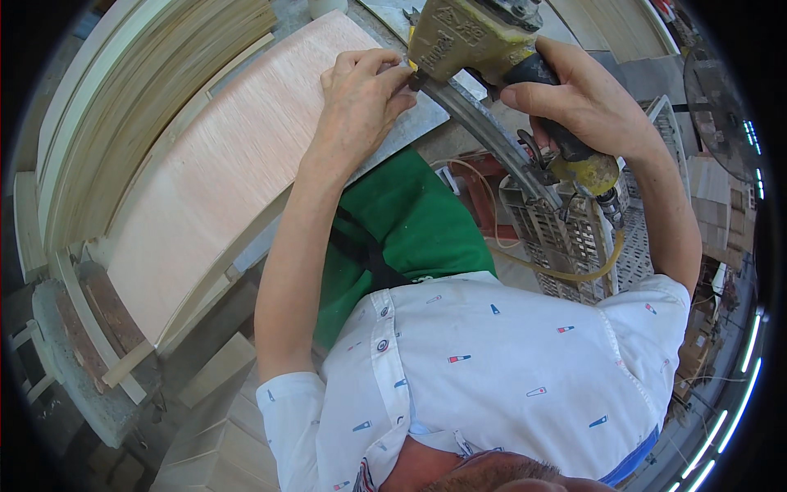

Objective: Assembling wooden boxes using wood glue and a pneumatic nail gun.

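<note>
My right hand is wrapped round the black grip of a worn yellow nail gun, with its long metal magazine slanting down to the right. The gun's nose points left, close to the fingertips of my left hand. That hand rests at the far end of a pale curved wooden panel, fingers bent and pressed toward the thumb. Whatever they may pinch is hidden. A grey metal surface shows under the panel's near edge.
Curved wooden strips are stacked along the left. A yellow air hose loops from the gun past a grey plastic crate. Wooden blocks lie low on the left, and a fan stands at right.
</note>
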The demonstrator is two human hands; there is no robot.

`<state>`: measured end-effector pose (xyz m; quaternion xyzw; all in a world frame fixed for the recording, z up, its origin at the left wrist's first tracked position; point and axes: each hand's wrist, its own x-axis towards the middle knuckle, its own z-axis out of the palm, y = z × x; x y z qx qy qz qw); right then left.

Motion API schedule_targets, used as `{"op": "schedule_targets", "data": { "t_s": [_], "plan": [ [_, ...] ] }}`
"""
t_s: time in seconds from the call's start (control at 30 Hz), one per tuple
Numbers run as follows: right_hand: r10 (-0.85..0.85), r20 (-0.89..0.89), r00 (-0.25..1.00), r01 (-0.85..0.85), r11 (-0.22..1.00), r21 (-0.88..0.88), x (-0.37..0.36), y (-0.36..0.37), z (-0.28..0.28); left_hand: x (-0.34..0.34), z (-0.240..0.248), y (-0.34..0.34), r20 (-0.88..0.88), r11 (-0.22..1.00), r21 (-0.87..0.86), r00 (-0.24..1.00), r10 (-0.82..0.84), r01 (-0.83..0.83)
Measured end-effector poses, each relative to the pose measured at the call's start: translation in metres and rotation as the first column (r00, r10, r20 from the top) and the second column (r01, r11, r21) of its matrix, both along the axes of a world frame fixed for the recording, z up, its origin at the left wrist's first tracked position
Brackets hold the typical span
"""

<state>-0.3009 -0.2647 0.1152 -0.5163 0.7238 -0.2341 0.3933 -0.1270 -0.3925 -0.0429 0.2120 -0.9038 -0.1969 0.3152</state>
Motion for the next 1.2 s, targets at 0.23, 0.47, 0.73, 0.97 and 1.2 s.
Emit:
{"op": "schedule_targets", "data": {
  "t_s": [0.23, 0.47, 0.73, 0.97, 1.2],
  "plan": [
    [0.006, -0.056, 0.998, -0.008, 1.000, -0.024, 0.001, 0.002, -0.004, 0.000, -0.002, 0.000, -0.004, 1.000, -0.024, 1.000, -0.002, 0.002],
    [0.023, -0.130, 0.991, -0.025, 1.000, -0.017, 0.000, 0.002, 0.002, -0.006, 0.003, 0.000, -0.030, 0.999, -0.035, 1.000, 0.005, -0.006],
    [-0.021, -0.066, 0.998, 0.015, 0.995, -0.094, 0.011, 0.002, 0.002, 0.019, -0.017, -0.008, -0.017, 1.000, 0.007, 1.000, -0.013, 0.013],
    [0.013, -0.032, 0.999, -0.017, 0.993, -0.115, 0.011, 0.015, -0.003, 0.210, 0.022, 0.033, -0.165, 0.895, 0.004, 0.882, 0.441, -0.446],
    [0.284, 0.018, 0.959, -0.282, 0.957, -0.069, 0.071, -0.026, -0.005, 0.410, 0.043, 0.091, 0.066, 0.264, 0.176, 0.279, 0.958, -0.948]
  ]
}}
